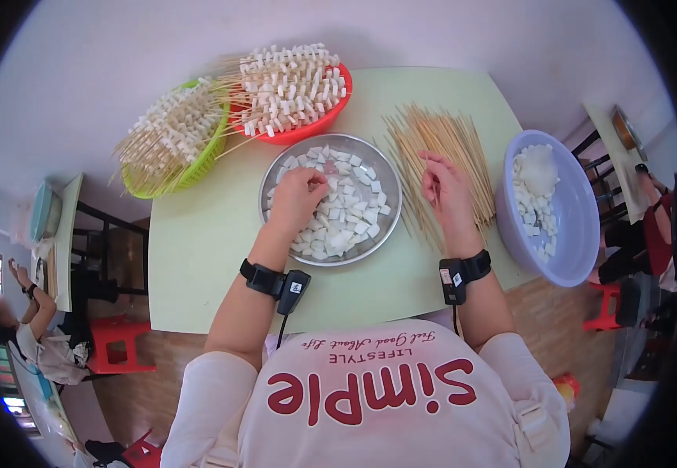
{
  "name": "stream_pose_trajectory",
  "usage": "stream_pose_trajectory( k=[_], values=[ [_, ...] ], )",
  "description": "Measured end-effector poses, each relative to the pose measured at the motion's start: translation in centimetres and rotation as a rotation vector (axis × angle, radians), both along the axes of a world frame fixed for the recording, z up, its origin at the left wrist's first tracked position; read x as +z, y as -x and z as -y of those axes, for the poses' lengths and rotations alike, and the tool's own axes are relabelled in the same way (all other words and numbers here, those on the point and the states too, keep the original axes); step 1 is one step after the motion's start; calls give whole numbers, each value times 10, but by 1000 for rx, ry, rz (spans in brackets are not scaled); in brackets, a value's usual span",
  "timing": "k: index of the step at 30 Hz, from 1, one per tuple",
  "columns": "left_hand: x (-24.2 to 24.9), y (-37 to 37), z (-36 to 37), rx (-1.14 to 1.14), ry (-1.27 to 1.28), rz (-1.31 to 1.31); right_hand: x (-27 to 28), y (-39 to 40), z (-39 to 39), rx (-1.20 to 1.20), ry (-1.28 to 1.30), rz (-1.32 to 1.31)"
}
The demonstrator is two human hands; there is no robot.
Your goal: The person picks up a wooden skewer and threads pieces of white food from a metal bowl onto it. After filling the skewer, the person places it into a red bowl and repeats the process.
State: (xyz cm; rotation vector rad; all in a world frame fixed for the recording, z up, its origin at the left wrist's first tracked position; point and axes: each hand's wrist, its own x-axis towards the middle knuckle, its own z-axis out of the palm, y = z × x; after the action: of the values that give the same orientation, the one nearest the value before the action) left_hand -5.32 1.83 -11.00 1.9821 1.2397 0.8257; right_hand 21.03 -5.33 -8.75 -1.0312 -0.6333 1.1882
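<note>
Shirt nearest lens, pale with red lettering, sleeves pushed up. Black bands with small units strapped on both wrists. Left hand reached into pan, fingers curled down and pinched over cubes; whether a cube was actually caught between fingertips, could not tell. Pan sat mid-table, roughly half full of white cubes, spread loosely across the bottom. Right hand rested on skewers, fingers drawn together, pinching one stick near its upper end. Skewers lay bare in a loose fan, just right of pan, running away from the body. Blue bowl stood at right edge of table, touching the skewer pile or nearly so, holding more white cubes heaped toward its far side. Red basket behind pan, stacked with loaded sticks. Green basket left of it, likewise filled, stick ends jutting over the rim. Person seen far left, below table level, arm raised. Red stool nearby.
</note>
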Motion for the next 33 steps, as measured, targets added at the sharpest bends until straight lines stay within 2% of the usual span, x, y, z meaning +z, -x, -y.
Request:
stream_pose_trajectory(
  k=[3,6,10,12,15,17,20,24,25,27,28,30,31,33],
  values=[
    [6,1,3,-4,-13,29,11,10,5,71,-17,-44],
    [19,3,11,-46,-148,-37,9,12,5,97,-44,-20],
    [30,1,23,-107,-24,55,5,14,4,85,-39,-51],
    [38,-7,33,-130,33,118,4,20,2,4,-42,-98],
    [51,-26,51,-262,67,133,3,35,-6,-100,-151,-123],
    [60,-36,62,-395,186,60,14,50,-7,-151,-166,-143],
    [58,-41,66,-496,267,85,24,67,-8,-213,-209,-161],
    [53,-37,60,-430,347,157,26,63,-14,-229,-284,-69],
    [53,-31,53,-359,250,136,28,53,-15,-231,-285,-66],
    [50,-17,41,-291,153,117,32,18,-17,-365,-194,510],
    [46,-9,36,-291,86,20,26,1,-18,-369,-193,512],
    [41,3,29,-300,15,-74,1,-24,-23,-317,-2,1016],
    [39,8,28,-376,13,-162,-7,-27,-21,-326,0,1019],
    [37,13,28,-455,7,-248,-18,-28,-12,-439,-67,1504]
  ],
)
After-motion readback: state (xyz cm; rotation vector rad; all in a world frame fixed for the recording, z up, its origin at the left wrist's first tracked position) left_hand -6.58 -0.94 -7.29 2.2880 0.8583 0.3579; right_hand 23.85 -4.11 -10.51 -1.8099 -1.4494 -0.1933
